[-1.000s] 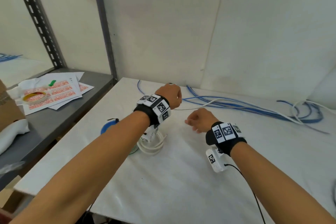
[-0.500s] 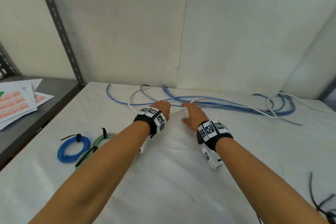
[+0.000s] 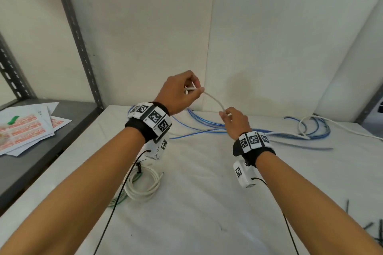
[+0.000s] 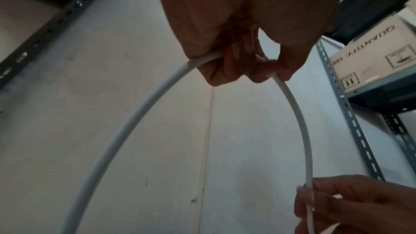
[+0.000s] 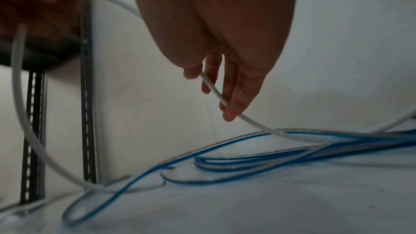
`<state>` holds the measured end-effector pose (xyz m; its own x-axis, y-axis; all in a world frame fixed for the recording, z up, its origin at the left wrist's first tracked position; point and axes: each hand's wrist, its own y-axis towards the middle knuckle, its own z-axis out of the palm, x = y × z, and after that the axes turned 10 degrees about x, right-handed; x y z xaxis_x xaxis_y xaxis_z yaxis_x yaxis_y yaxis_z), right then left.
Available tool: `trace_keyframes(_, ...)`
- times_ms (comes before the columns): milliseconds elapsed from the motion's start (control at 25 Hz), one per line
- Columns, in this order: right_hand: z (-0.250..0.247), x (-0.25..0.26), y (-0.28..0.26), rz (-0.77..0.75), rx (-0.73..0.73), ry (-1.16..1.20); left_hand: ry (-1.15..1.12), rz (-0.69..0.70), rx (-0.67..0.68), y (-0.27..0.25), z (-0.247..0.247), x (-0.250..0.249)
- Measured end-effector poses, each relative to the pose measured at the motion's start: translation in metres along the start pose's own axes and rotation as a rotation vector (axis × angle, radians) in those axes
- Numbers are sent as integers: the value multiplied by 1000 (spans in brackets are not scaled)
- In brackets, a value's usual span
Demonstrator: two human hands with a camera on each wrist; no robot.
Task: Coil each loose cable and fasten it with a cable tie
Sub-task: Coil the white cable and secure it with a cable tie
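Since half a second ago, both hands are rising off the worktop (image 3: pixel 207 203), and the white cable (image 3: pixel 214 99) that was lying among the blue ones is now hanging in the air between them. The left hand (image 3: pixel 178 91) is sitting highest, near the back wall, its grip curling tightly around the cable; in the left wrist view the cable (image 4: pixel 139 113) is entering the fist on one side, leaving it on the other, and arching downward both ways. The right hand (image 3: pixel 234 120) is staying lower and to the right, its grip narrowing on the same cable, which is running between thumb and fingers (image 5: pixel 234 95) in a light pinch. From there the white cable (image 5: pixel 258 124) is dropping to the worktop and merging with the loose blue cables (image 3: pixel 269 132) spreading along the wall toward the right. Near the left forearm a coiled white cable (image 3: pixel 145 186) is resting on the worktop, with a greenish coil (image 3: pixel 118 198) partly hidden just beside it under the arm. Some dark cable ties (image 3: pixel 373 227) are lying at the right edge of the worktop. On the grey shelf (image 3: pixel 51 151) to the left, sheets of orange labels (image 3: pixel 27 128) are lying fanned out. Both wrists are wearing black bands with printed marker tags.
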<state>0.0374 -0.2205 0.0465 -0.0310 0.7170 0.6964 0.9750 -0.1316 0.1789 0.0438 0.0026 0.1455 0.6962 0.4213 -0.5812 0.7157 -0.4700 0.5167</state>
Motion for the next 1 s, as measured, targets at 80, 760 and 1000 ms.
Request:
trace_keyframes(80,-11,11,-1,-37,-145,184,-28,-10,-44,-1,-7,-9)
trace_keyframes(760,-78,39,-30,-86,-206,795,-290,-129,32,4,35,-8)
trace_keyframes(1000,-83,43,-31,-69,-129,973,-178,-145,370,22,99,-21)
